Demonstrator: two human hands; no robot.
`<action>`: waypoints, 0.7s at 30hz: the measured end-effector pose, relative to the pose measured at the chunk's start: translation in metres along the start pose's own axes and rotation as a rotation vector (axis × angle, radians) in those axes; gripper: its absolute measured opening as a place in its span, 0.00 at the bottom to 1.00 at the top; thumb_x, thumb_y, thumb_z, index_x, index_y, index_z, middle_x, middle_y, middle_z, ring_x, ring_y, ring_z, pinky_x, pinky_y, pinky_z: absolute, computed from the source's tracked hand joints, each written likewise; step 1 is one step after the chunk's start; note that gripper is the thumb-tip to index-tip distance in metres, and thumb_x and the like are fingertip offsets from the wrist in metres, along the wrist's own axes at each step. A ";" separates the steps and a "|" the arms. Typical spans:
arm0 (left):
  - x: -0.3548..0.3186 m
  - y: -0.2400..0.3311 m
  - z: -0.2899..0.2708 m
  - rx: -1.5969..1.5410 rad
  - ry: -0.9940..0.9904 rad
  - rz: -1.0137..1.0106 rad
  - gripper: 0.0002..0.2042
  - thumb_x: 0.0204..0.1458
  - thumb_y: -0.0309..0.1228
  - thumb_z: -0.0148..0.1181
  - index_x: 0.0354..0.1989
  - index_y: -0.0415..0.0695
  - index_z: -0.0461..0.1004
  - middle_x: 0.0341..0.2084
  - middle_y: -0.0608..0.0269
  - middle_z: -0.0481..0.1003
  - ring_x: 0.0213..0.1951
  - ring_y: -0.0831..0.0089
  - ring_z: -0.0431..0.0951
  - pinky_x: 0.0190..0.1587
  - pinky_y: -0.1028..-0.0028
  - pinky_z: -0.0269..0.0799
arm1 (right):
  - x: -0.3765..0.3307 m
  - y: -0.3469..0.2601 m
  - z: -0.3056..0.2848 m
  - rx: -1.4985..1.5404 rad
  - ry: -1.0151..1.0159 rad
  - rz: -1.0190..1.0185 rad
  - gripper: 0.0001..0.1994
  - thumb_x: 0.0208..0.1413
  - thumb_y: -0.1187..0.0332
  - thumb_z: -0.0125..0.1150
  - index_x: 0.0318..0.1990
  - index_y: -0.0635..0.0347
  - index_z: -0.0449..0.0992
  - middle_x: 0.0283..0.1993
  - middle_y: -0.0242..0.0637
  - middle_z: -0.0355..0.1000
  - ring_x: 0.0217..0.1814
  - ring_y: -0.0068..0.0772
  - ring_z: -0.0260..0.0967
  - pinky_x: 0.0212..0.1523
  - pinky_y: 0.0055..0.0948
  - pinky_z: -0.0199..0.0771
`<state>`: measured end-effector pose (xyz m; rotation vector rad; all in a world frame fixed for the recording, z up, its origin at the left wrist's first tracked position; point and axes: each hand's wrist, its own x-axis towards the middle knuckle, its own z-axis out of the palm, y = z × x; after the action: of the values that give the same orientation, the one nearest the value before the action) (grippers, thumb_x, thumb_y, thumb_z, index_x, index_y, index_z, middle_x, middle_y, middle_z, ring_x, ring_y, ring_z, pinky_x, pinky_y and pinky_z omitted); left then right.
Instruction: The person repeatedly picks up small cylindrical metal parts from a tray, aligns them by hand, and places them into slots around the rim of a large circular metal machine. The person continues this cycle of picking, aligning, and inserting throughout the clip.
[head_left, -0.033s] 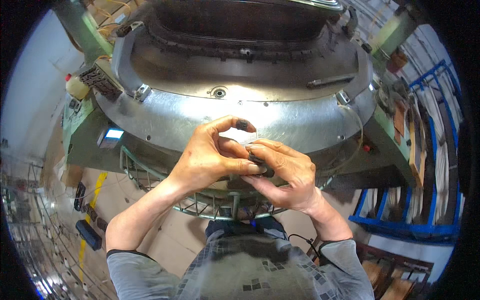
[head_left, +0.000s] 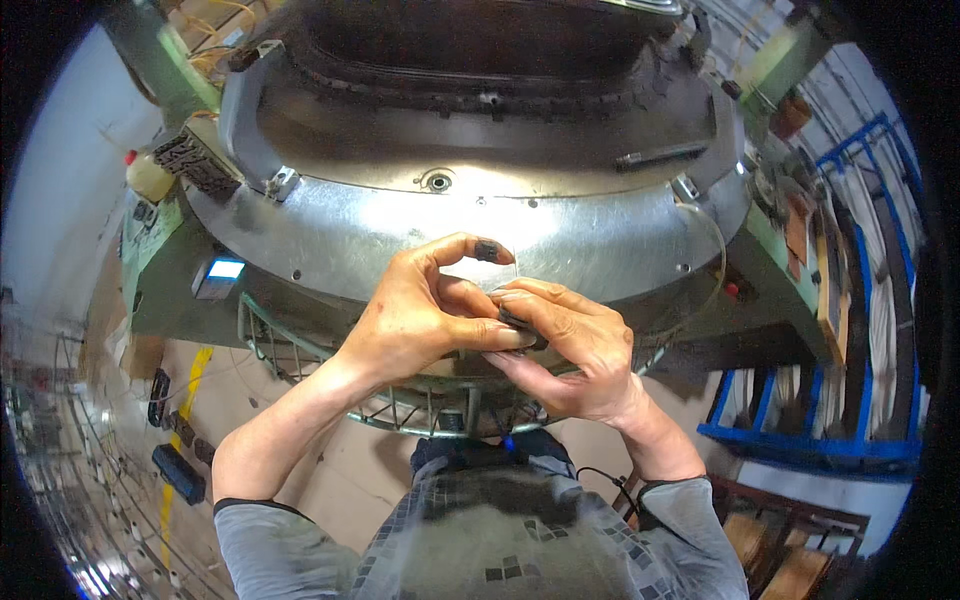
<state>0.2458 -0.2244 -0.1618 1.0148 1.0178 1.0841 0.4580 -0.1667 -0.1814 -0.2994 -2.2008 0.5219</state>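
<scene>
My left hand and my right hand meet in front of the metal machine bed. A small dark piece is pinched between the fingertips of both hands; its kind cannot be made out, since the fingers cover most of it. The left index finger arches above, wearing a dark wrap at its tip. What looks like a thin pale thread runs from near that fingertip down to the right hand's fingers. My right thumb and fingers close round the lower side of the piece.
The curved metal machine bed spans the front, with a dark round opening behind it. A pen-like tool rests on it. A bottle with a red cap and a small lit display are left; a blue rack stands right.
</scene>
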 end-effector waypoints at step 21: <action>-0.052 -0.060 0.066 -0.100 0.034 -0.164 0.42 0.47 0.17 0.74 0.72 0.32 0.58 0.37 0.50 0.86 0.40 0.72 0.86 0.48 0.76 0.80 | -0.096 -0.034 0.007 0.318 -0.033 0.276 0.28 0.42 0.73 0.77 0.54 0.71 0.79 0.52 0.50 0.80 0.52 0.48 0.81 0.52 0.38 0.81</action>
<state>0.3130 -0.2936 -0.1983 0.8202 1.0447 1.0095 0.5109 -0.2354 -0.2351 -0.4264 -2.0774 1.0215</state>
